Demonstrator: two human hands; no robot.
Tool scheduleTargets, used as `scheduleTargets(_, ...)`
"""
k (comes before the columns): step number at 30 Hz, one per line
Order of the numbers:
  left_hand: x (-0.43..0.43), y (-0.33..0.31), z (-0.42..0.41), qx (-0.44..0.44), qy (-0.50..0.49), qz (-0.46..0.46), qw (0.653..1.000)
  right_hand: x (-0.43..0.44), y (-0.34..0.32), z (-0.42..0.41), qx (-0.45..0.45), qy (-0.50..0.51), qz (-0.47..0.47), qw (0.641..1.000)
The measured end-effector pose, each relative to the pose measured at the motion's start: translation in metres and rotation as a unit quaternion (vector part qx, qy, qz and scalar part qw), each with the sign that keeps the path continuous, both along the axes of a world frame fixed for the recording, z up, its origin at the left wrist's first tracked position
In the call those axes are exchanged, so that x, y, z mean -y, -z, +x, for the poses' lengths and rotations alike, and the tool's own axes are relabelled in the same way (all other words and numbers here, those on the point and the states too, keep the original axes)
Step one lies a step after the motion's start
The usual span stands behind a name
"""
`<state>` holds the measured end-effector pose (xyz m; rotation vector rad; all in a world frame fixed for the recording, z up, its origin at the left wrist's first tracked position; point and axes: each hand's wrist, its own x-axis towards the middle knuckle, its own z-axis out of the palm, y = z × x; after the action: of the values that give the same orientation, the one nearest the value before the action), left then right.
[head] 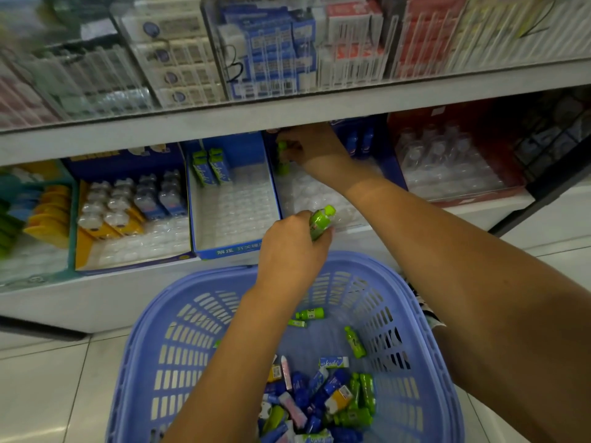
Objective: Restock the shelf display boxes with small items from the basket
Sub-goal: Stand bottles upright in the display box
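L hand (pixel 292 251) grips green mini bottle (pixel 321 221), R hand (pixel 315 145) pinches 2nd bottle (pixel 283 156) in display box (pixel 395 169); prob. light, stiff, slick, so hold mid-body.

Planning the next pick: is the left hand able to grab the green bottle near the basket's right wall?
Probably not yet: the left hand grips another green bottle; the target bottle lies uncovered in the basket.

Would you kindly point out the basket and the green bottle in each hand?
basket (pixel 153 330): head view, on its left slatted wall.
left-hand green bottle (pixel 319 221): head view, on the body below the cap.
right-hand green bottle (pixel 283 166): head view, on the body under the fingers.
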<state>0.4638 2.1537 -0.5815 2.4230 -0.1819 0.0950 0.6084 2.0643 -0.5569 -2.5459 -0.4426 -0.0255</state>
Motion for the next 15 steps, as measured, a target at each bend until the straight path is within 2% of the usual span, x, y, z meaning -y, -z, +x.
scheduleTargets(5,-0.002,0.002,0.003,-0.022,-0.005,-0.011,1.000,-0.005,0.001,-0.002,-0.016,0.003,-0.029,0.999)
scheduleTargets(7,-0.002,0.000,0.004,-0.046,-0.010,-0.019,0.999,-0.007,-0.001,-0.005,-0.048,0.013,-0.017,0.999)
scheduleTargets(10,-0.003,-0.008,0.002,-0.037,-0.025,-0.072,0.996,-0.003,-0.007,-0.014,-0.064,0.036,0.001,0.997)
scheduleTargets(13,-0.008,-0.016,0.001,0.004,-0.053,-0.161,0.985,0.010,-0.025,-0.035,-0.004,0.116,0.129,0.985)
scheduleTargets(15,-0.011,-0.020,0.001,-0.013,-0.056,-0.205,0.977,0.025,-0.039,-0.058,-0.059,0.098,0.254,0.960)
